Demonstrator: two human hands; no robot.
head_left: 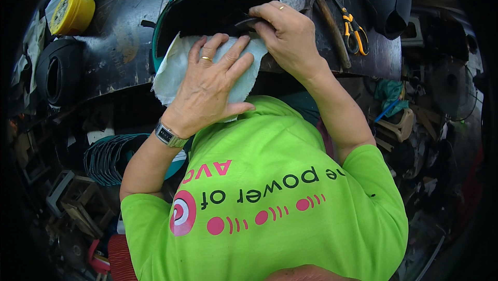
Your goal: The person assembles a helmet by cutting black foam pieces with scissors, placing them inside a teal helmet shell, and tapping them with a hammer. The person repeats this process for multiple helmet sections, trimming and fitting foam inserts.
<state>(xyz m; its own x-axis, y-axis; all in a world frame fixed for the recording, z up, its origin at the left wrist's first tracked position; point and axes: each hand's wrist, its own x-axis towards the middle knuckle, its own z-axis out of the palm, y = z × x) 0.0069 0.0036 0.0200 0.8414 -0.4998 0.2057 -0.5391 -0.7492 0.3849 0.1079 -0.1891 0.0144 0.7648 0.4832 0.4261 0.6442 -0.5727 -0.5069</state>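
A pale, frayed piece of cloth (171, 73) lies at the near side of a dark, hollow item with a green edge (157, 42) on the worktable. My left hand (210, 73) rests on this cloth, its fingers spread and pointing away from me. Between the fingers of my right hand (285, 32) is a thin dark flat piece (247, 22), pinched at the opening of the hollow item. The far end of that piece is lost against the black interior, so its kind is unclear.
Right of my hand lie a wooden-handled hammer (333, 31) and orange-and-black-handled scissors (356, 36). Black shoe-like pieces stand at the left (59, 71) and far right (389, 3). A yellow tub (78, 14) sits far left. The table's edge (111, 90) curves before me.
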